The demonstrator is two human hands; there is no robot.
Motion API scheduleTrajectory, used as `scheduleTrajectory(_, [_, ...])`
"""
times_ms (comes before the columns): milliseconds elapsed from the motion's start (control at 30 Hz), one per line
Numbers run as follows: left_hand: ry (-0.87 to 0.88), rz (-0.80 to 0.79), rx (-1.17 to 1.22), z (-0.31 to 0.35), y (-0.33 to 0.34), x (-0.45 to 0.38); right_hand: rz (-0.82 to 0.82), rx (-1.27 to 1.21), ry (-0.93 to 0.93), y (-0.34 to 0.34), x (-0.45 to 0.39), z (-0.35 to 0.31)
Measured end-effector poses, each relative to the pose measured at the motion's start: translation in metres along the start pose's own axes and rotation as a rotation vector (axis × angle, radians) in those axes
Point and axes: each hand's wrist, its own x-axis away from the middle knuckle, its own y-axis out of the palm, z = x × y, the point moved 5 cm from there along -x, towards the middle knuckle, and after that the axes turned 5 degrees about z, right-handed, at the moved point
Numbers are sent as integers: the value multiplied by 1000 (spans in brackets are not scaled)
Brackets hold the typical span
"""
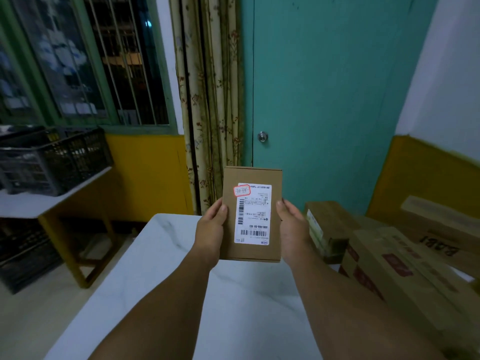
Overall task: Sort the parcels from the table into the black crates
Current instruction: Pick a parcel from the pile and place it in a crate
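Parcel between both hands' grip

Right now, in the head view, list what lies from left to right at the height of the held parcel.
Black crate on the side table → left hand → held parcel → right hand → cardboard boxes stacked on the white table.

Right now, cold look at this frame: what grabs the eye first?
The small cardboard parcel at centre, held up over the white table between the left hand and right hand, white shipping label facing the camera. Then the black crate on the side table at left, and the stacked cardboard boxes at right.
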Motion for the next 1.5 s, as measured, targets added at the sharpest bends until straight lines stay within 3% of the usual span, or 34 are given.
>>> scheduleTrajectory(67, [61, 10, -160, 4, 1, -3, -14, 53, -54, 4, -2, -1])
scheduleTrajectory(100, [107, 1, -267, 5, 2, -5, 0, 197, -118, 5, -4, -2])
scheduleTrajectory(233, [406, -100, -960, 7, 5, -12, 80, 1022, -506, 1, -2, -16])
scheduleTrajectory(333, [586, -146, -1377, 9, 13, -6, -233, 1290, -779, 16, 6, -19])
scheduleTrajectory(400, [689, -173, -1461, 14, 20, 1, -363, 1375, -792, 23, 8, -15])
scheduleTrajectory(500, [830, -183, -1530, 13, 21, 5, -415, 1367, -706, 26, 5, -10])
scheduleTrajectory(567, [892, -63, -1478, 16, 16, 6, -399, 1242, -622, 25, 3, -8])
scheduleTrajectory(700, [569, 251, -1191, 16, -1, -9, -306, 921, -365, 17, -7, 0])
scheduleTrajectory(800, [222, 155, -637, -4, -7, -26, -205, 591, -178, 13, -11, 3])
scheduleTrajectory(900, [7, 54, -435, -16, -1, -21, -185, 367, -52, 16, -12, 7])
scheduleTrajectory(1000, [14, 15, -280, -8, 2, -17, -210, 353, -19, 17, -14, 10])
scheduleTrajectory(1167, [114, -35, -316, 4, 4, -22, -83, 224, -51, 17, -23, 1])
scheduleTrajectory(1500, [50, 121, -274, -7, -29, -19, -61, 141, 71, 41, -19, 44])
